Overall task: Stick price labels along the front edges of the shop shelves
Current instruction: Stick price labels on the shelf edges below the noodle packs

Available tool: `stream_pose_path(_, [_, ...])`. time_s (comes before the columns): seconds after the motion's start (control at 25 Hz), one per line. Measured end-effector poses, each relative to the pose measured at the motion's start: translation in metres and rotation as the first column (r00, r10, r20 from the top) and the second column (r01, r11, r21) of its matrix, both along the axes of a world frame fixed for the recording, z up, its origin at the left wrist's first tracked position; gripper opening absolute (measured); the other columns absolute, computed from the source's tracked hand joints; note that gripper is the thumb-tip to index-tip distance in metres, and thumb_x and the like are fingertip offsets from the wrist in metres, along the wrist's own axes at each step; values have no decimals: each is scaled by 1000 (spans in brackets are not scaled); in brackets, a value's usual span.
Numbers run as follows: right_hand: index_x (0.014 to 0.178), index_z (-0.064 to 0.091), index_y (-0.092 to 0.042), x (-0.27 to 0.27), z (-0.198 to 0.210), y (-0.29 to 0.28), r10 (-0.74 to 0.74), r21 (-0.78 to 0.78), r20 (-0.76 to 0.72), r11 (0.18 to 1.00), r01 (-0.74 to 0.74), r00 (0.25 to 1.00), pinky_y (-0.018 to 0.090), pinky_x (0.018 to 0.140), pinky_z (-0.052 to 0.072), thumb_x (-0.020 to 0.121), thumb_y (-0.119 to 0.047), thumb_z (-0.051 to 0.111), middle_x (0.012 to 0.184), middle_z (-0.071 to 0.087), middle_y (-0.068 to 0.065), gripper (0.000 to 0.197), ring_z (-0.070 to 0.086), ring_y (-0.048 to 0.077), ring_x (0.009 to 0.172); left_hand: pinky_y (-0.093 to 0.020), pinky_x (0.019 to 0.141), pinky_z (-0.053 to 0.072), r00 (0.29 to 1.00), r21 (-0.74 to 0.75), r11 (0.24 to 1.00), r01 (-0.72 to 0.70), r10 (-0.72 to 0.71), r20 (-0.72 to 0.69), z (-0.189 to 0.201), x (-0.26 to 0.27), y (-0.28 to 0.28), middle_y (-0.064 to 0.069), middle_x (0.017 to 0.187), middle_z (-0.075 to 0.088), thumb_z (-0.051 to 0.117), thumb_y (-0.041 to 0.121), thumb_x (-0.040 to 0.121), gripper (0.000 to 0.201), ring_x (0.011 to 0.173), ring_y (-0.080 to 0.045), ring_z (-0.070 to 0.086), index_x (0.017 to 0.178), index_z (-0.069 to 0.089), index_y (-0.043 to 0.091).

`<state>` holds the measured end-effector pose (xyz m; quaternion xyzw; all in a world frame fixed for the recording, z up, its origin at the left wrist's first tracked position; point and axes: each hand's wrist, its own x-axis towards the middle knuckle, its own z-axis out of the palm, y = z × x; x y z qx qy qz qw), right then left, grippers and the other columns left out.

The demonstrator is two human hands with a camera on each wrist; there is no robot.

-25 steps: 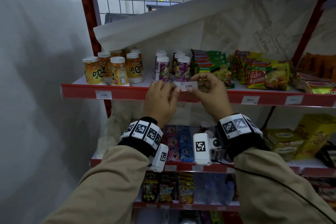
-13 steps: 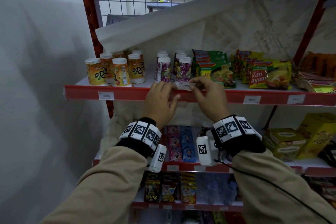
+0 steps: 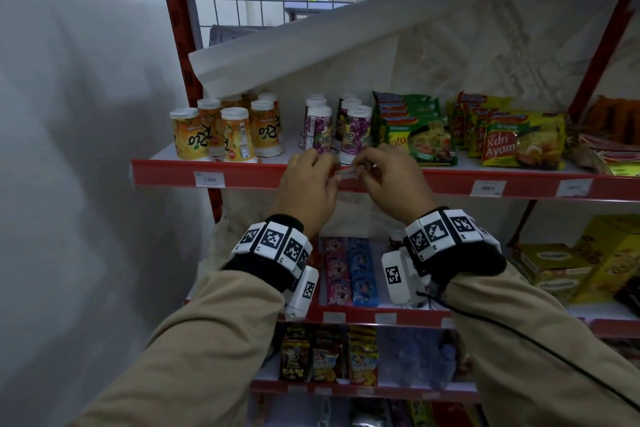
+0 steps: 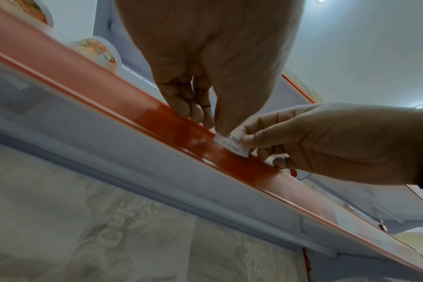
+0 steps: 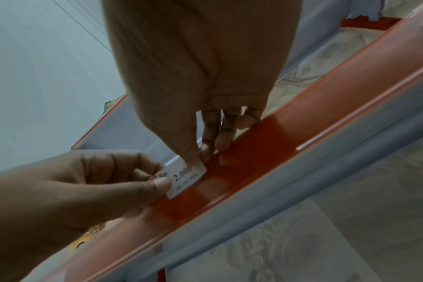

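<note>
You've got orange drink cups [image 3: 211, 135] left, purple cups [image 3: 356, 132] mid, noodle packs [image 3: 519, 139] right; yellow boxes [image 3: 595, 253] below.

Price label [image 5: 184, 176] held at the red shelf edge [image 5: 290, 122]: reads "2.000", smaller line below illegible. Yellow noodle packet [image 3: 523, 140]: "Kari Ayam". Green noodle packet [image 3: 420, 140]: "Soto", partly hidden. Purple cups [image 3: 356, 130], upside down: "ale". Other shelf labels [image 3: 209, 179]: print too small.

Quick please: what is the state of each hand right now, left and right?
Left hand: closed, pinching the left end of the small white paper price label printed "2.000".
Right hand: closed, pinching the same label's right end at the red shelf edge.
</note>
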<state>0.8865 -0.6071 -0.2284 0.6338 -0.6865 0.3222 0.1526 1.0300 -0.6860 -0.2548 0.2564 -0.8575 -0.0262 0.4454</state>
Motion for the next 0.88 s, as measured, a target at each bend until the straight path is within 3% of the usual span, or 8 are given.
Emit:
stream_pose_path(0.08, [100, 64, -17, -2, 1, 2, 9, 33, -30, 999, -8, 1000, 32, 72, 35, 88, -18, 60, 84, 50, -2, 13, 47, 25, 89, -36, 71, 37, 999, -18, 1000, -18, 19, 34, 0, -2, -2, -15, 94, 56, 62, 14, 87, 14, 92, -33, 50, 98, 65, 4])
stream_pose_path(0.2, [99, 61, -18, -7, 1, 5, 19, 95, -67, 995, -13, 998, 29, 71, 32, 82, -18, 67, 86, 45, -4, 18, 46, 22, 92, -31, 69, 30, 996, -12, 999, -41, 42, 83, 1, -2, -4, -15, 95, 55, 61, 16, 90, 15, 92, -32, 47, 97, 67, 5])
stream_pose_path(0.44, [100, 67, -16, -7, -2, 4, -24, 132, -160, 990, 46, 987, 37, 80, 39, 90, -17, 60, 97, 52, 7, 12, 43, 28, 98, -34, 69, 30, 974, -94, 991, -98, 115, 194, 4, 1, 2, -16, 97, 53, 54, 18, 95, 19, 94, -33, 45, 99, 64, 3])
stream_pose_path(0.72, [101, 62, -17, -10, -5, 5, -10, 138, -158, 990, 32, 987, 42, 82, 43, 89, -18, 63, 101, 53, 7, 12, 44, 27, 100, -34, 69, 26, 951, -126, 980, -153, 181, 249, 3, -1, 3, -18, 99, 53, 48, 18, 97, 21, 93, -33, 44, 100, 61, 2])
stream_pose_path(0.88, [104, 62, -16, -13, -5, 5, -7, 147, -174, 989, 33, 985, 44, 82, 43, 90, -14, 60, 103, 53, 8, 15, 44, 28, 101, -38, 73, 32, 939, -111, 977, -183, 207, 273, 1, -4, 4, -17, 102, 53, 46, 22, 99, 26, 97, -33, 43, 104, 62, 2])
